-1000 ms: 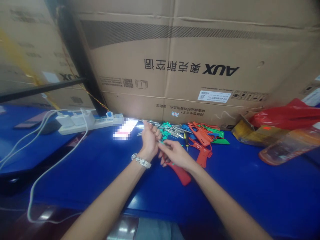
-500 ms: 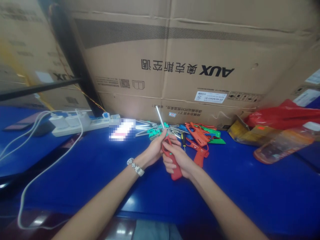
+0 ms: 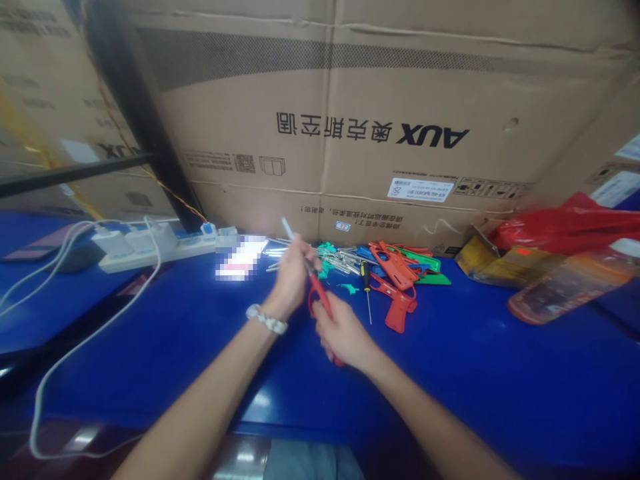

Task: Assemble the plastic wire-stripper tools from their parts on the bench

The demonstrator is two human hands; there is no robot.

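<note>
A red long-nosed lighter [image 3: 321, 297] with a metal tube points up and to the left above the blue table. My right hand [image 3: 346, 335] is closed round its red handle. Farther up, my left hand [image 3: 291, 279] has its fingers wrapped round the metal tube, whose tip [image 3: 287, 228] sticks out above them. Where tube and handle meet is partly hidden by the fingers. Beyond my hands lie a pile of metal tubes [image 3: 346, 261], a small green plastic piece [image 3: 349, 289] and a yellow-and-black screwdriver [image 3: 367, 283].
Red lighter shells [image 3: 399, 308] and green ones [image 3: 434, 279] lie right of the screwdriver. A tilted plastic bottle [image 3: 560, 290] and a red bag [image 3: 575, 223] are at the right. On the left is a power strip [image 3: 150, 255] with white cables. A large cardboard box [image 3: 370, 87] stands behind.
My left hand has moved up and left along the metal tube. The lighter has turned and tilts farther left, with my right hand rotated round its handle. The small green piece now shows.
</note>
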